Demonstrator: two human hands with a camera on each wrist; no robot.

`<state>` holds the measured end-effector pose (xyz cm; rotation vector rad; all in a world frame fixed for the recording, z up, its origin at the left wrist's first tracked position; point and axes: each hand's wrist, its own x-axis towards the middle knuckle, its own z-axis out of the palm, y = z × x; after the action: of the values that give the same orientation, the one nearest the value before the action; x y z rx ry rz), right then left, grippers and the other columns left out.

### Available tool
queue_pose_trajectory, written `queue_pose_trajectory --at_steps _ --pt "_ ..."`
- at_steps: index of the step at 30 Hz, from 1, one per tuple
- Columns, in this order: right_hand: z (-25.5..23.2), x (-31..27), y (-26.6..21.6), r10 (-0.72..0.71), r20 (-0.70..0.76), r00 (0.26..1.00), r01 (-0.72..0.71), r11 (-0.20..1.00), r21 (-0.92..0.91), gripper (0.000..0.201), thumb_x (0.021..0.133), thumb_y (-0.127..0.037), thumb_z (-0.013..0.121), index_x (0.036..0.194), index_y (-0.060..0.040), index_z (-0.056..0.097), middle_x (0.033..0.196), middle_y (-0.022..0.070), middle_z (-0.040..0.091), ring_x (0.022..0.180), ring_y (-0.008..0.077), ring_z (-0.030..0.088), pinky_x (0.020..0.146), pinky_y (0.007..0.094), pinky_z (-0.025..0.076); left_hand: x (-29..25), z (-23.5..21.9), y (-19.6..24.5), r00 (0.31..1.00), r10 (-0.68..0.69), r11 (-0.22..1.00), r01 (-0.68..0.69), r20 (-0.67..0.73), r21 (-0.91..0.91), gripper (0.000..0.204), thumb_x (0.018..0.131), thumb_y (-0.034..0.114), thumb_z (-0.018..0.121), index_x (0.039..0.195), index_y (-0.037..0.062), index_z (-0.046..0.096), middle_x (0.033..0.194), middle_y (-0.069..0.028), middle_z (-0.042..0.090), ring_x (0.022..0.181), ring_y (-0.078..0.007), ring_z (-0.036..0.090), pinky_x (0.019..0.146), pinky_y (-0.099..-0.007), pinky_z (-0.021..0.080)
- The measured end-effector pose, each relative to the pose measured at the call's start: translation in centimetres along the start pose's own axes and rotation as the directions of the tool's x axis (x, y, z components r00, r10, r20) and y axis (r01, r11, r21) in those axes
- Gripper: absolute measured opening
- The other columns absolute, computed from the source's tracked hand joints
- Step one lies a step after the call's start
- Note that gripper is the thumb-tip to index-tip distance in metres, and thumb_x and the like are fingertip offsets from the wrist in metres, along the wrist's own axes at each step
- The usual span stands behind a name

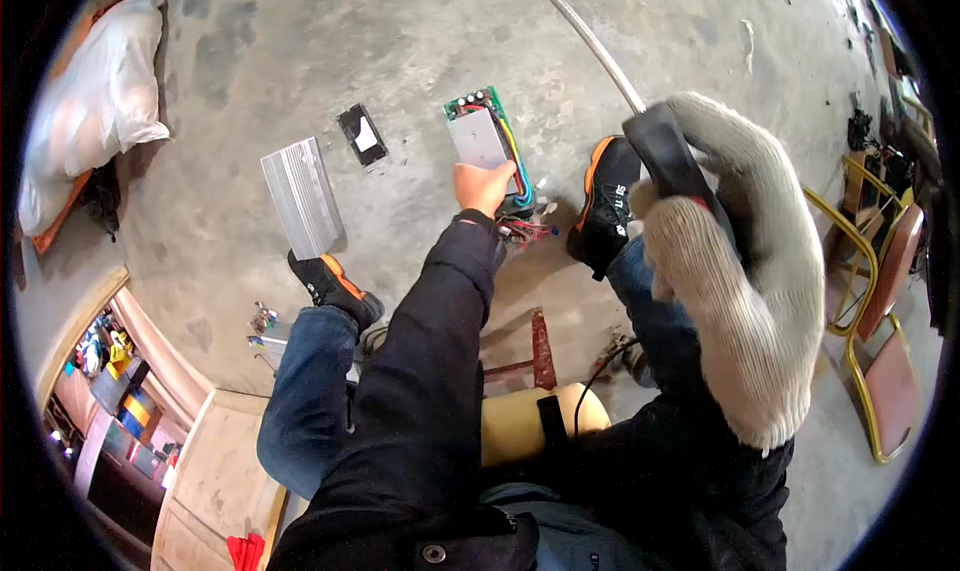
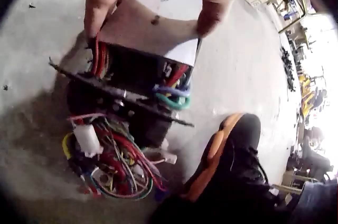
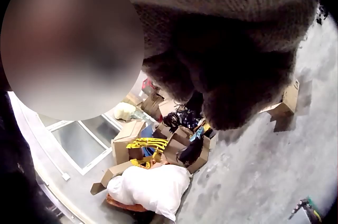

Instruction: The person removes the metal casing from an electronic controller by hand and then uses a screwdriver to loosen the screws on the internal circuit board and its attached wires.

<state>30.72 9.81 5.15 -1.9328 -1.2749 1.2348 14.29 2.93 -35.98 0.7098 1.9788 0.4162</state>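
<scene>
My bare left hand [image 1: 483, 188] grips an electronics unit [image 1: 480, 136], thumb and fingers on opposite sides of its flat metal cover. Green circuit board shows at the unit's far end, and yellow and blue wires run along its right side. A tangle of thin wires with white connectors [image 2: 87, 139] spills from the near end. My right hand [image 1: 755, 316], in a pale knitted glove, holds the black grip [image 1: 665, 151] of a tool with a long silver shaft [image 1: 590, 41]; the shaft's far end is out of view. A ribbed aluminium casing [image 1: 302, 196] and a small black panel [image 1: 362, 134] with a white label lie left of the unit.
Black and orange shoes [image 1: 335, 286] stand either side of the work on the concrete floor. A white sack [image 1: 95, 101] lies far left; metal-framed chairs [image 1: 890, 391] stand at right. A wooden cabinet [image 1: 215, 471] is at lower left. Cardboard boxes [image 3: 127, 142] show in the right wrist view.
</scene>
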Motion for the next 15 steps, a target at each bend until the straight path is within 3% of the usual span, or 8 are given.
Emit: queue_pose_trajectory --at_steps 1,3,4,5,7,8,10,15 --pt "0.1 0.2 0.1 -0.006 -0.003 1.0 0.006 1.0 0.005 0.061 0.089 -0.032 0.078 0.137 0.0003 0.059 0.094 0.0086 0.07 0.066 0.0089 0.06 0.057 0.0231 0.048 -0.6 -1.1 0.7 1.0 0.008 1.0 -0.008 -0.004 0.001 0.053 0.068 0.029 0.085 0.096 -0.0126 0.066 0.097 -0.0231 0.072 0.083 -0.0319 0.072 0.071 -0.0447 0.056" --pt "0.1 0.3 0.3 -0.088 -0.017 0.996 0.086 0.993 -0.079 0.059 0.092 -0.036 0.075 0.135 0.0009 0.06 0.087 0.0058 0.067 0.065 0.0083 0.058 0.057 0.0223 0.046 -3.2 -4.5 3.8 0.974 0.015 0.952 0.055 0.226 -0.302 0.039 0.072 0.021 0.082 0.092 -0.0103 0.071 0.088 -0.0139 0.074 0.071 -0.0216 0.07 0.059 -0.0383 0.052" --pt "0.1 0.4 0.2 -0.148 -0.012 0.989 0.146 0.986 -0.078 0.053 0.096 -0.035 0.068 0.133 0.0014 0.061 0.084 0.0044 0.064 0.063 0.009 0.057 0.058 0.0226 0.046 -4.0 -5.7 4.8 0.966 -0.035 0.962 0.102 0.258 -0.255 0.03 0.082 0.02 0.079 0.095 -0.0062 0.074 0.086 -0.0064 0.073 0.072 -0.0142 0.067 0.062 -0.0369 0.052" --pt "0.4 0.6 0.2 -0.162 -0.021 0.987 0.16 0.985 -0.068 0.053 0.096 -0.035 0.068 0.133 0.0014 0.061 0.084 0.0044 0.064 0.063 0.009 0.057 0.058 0.0226 0.046 -4.5 -6.7 5.4 0.968 -0.018 0.963 0.084 0.249 -0.255 0.03 0.082 0.02 0.079 0.095 -0.0062 0.074 0.086 -0.0064 0.073 0.072 -0.0142 0.067 0.062 -0.0369 0.052" --pt "0.9 0.7 0.1 -0.135 -0.047 0.99 0.137 0.989 0.047 0.047 0.099 -0.03 0.063 0.133 0.0024 0.061 0.086 0.0047 0.065 0.068 0.0091 0.057 0.061 0.0224 0.046 -5.5 -9.0 6.3 0.932 -0.057 0.892 0.208 0.358 -0.402 0.032 0.086 0.023 0.076 0.105 -0.0032 0.073 0.088 -0.0046 0.072 0.072 -0.0149 0.067 0.063 -0.0377 0.054" --pt "1.0 0.5 -0.6 -0.152 -0.053 0.987 0.155 0.986 0.062 0.047 0.099 -0.03 0.063 0.133 0.0024 0.061 0.086 0.0047 0.065 0.068 0.0091 0.057 0.061 0.0224 0.046 -6.2 -10.3 6.8 0.921 -0.02 0.859 0.215 0.388 -0.465 0.032 0.087 0.023 0.074 0.104 -0.0036 0.073 0.09 -0.0055 0.073 0.075 -0.0146 0.068 0.061 -0.0323 0.053" --pt "1.1 -0.1 -2.3 -0.022 0.028 0.999 0.014 0.968 0.25 0.044 0.1 -0.024 0.061 0.134 0.0028 0.06 0.091 0.0056 0.065 0.075 0.0093 0.059 0.066 0.0236 0.049 -8.2 -13.7 9.2 0.922 0.044 0.852 0.167 0.385 -0.495 0.032 0.088 0.023 0.073 0.107 -0.0035 0.072 0.092 -0.0051 0.073 0.077 -0.014 0.068 0.065 -0.0319 0.053" --pt "3.6 0.4 -2.1 -0.173 0.027 0.984 0.149 0.908 0.392 0.038 0.098 -0.013 0.057 0.133 0.0002 0.061 0.095 0.0058 0.064 0.08 0.011 0.062 0.072 0.0279 0.054 -14.5 -24.0 14.5 0.873 0.225 0.874 0.015 0.433 -0.486 0.03 0.093 0.023 0.07 0.115 0.0022 0.066 0.1 -0.001 0.07 0.089 -0.0109 0.066 0.084 -0.0302 0.052"
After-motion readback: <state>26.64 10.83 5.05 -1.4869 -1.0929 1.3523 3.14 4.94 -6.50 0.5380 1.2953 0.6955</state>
